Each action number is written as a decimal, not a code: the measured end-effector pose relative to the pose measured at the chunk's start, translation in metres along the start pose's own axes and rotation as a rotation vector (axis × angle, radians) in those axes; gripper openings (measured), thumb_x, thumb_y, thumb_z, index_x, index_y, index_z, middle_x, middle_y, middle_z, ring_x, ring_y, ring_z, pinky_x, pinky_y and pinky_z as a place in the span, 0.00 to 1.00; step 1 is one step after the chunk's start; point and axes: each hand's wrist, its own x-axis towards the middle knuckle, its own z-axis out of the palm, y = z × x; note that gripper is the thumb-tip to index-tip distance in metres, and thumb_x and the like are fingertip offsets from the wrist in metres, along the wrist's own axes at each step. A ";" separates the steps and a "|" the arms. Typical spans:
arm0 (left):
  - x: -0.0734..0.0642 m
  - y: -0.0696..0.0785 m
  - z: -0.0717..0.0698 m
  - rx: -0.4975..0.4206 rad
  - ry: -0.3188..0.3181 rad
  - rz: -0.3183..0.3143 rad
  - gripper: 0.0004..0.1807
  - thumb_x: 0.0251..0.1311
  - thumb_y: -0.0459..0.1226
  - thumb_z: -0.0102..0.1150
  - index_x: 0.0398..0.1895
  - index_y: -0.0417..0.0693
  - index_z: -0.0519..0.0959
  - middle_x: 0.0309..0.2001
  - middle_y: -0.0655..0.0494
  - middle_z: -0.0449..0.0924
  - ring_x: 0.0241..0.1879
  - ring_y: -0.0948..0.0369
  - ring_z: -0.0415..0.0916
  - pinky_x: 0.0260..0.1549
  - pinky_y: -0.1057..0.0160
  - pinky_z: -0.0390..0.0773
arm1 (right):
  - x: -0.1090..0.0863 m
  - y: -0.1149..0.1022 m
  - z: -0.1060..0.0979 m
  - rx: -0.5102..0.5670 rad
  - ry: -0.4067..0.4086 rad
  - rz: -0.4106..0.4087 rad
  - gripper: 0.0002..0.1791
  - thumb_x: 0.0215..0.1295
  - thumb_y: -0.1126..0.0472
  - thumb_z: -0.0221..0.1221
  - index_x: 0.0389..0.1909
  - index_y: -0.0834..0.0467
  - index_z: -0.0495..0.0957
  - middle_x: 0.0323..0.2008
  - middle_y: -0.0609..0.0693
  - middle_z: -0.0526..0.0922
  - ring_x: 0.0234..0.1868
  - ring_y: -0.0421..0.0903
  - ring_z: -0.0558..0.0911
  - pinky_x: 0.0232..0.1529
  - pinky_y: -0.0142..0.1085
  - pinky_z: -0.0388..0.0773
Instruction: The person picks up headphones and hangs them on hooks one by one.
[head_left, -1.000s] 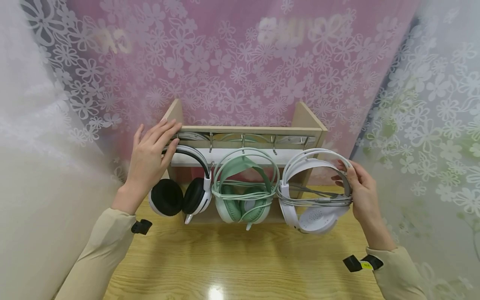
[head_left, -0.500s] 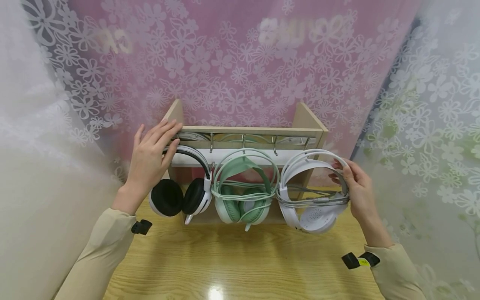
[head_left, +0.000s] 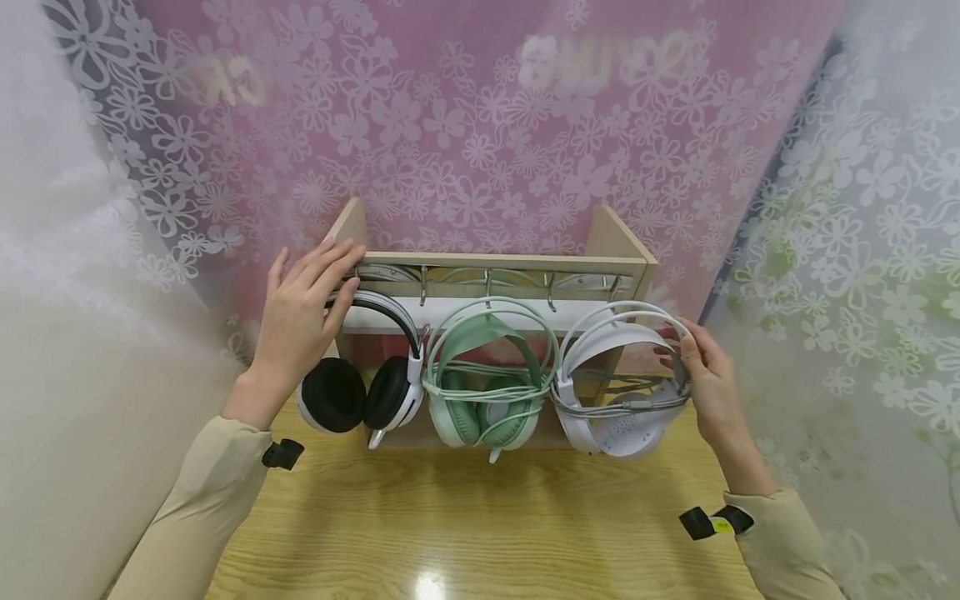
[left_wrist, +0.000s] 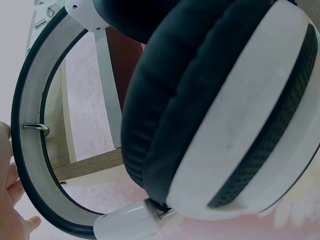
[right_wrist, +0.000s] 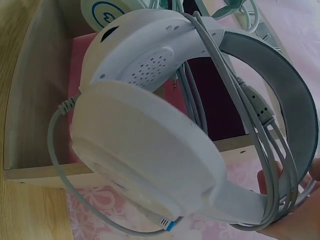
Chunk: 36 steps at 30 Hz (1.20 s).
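My right hand (head_left: 712, 379) grips the white headphones (head_left: 576, 423) by the right side of the headband. Grey cable is wound around them, and the band's top overlaps the rightmost hook of the wooden rack (head_left: 487, 257) in the head view. In the right wrist view, fingers (right_wrist: 300, 220) hold the band where the cable coils pass. With fairly straight fingers, my left hand (head_left: 296, 321) rests at the rack's upper left corner. Beside its thumb, white headphones with black ear pads (left_wrist: 165, 100) hang from a hook (left_wrist: 37, 127). Green headphones (head_left: 459, 417), wrapped in green cable, hang in the middle.
Several metal hooks (head_left: 551, 292) line the rack's front rail, and a white board (head_left: 581, 312) runs below. The rack stands on a wood-grain table (head_left: 465, 525). Behind it is a pink floral curtain (head_left: 450, 142), with pale curtains (head_left: 877, 250) at both sides.
My right hand has moved the white headphones slightly left and toward the rack. My left hand and the other two headphones have stayed put.
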 end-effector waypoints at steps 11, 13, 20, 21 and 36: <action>-0.001 0.002 0.001 -0.012 0.002 0.001 0.23 0.71 0.39 0.58 0.68 0.50 0.76 0.68 0.50 0.75 0.72 0.50 0.66 0.75 0.40 0.44 | -0.001 0.009 -0.003 -0.033 0.029 0.016 0.19 0.80 0.58 0.48 0.65 0.59 0.75 0.49 0.42 0.84 0.46 0.32 0.85 0.48 0.23 0.79; -0.001 0.002 0.001 -0.011 0.001 0.003 0.23 0.71 0.39 0.58 0.68 0.51 0.76 0.68 0.51 0.75 0.72 0.50 0.66 0.76 0.40 0.44 | -0.001 0.009 -0.003 -0.048 0.034 0.026 0.19 0.80 0.57 0.48 0.65 0.58 0.75 0.49 0.41 0.84 0.46 0.32 0.84 0.49 0.23 0.77; -0.001 0.000 0.001 -0.007 0.006 0.010 0.24 0.70 0.39 0.59 0.68 0.51 0.76 0.68 0.51 0.75 0.71 0.50 0.67 0.75 0.40 0.44 | -0.001 0.010 -0.007 -0.111 0.071 0.062 0.19 0.80 0.56 0.49 0.64 0.56 0.78 0.49 0.38 0.85 0.49 0.31 0.82 0.51 0.23 0.71; -0.001 0.000 0.001 -0.007 0.007 0.012 0.24 0.70 0.39 0.59 0.68 0.51 0.76 0.68 0.51 0.75 0.71 0.50 0.67 0.75 0.40 0.44 | -0.002 0.010 -0.008 -0.114 0.072 0.071 0.19 0.80 0.55 0.49 0.63 0.55 0.78 0.48 0.37 0.85 0.48 0.30 0.82 0.51 0.23 0.71; -0.002 -0.004 -0.009 0.018 -0.094 0.021 0.28 0.71 0.39 0.59 0.74 0.54 0.70 0.73 0.53 0.69 0.74 0.51 0.62 0.75 0.38 0.39 | -0.005 0.014 -0.017 -0.158 0.058 0.120 0.15 0.80 0.54 0.50 0.59 0.47 0.80 0.46 0.32 0.85 0.50 0.29 0.80 0.46 0.22 0.72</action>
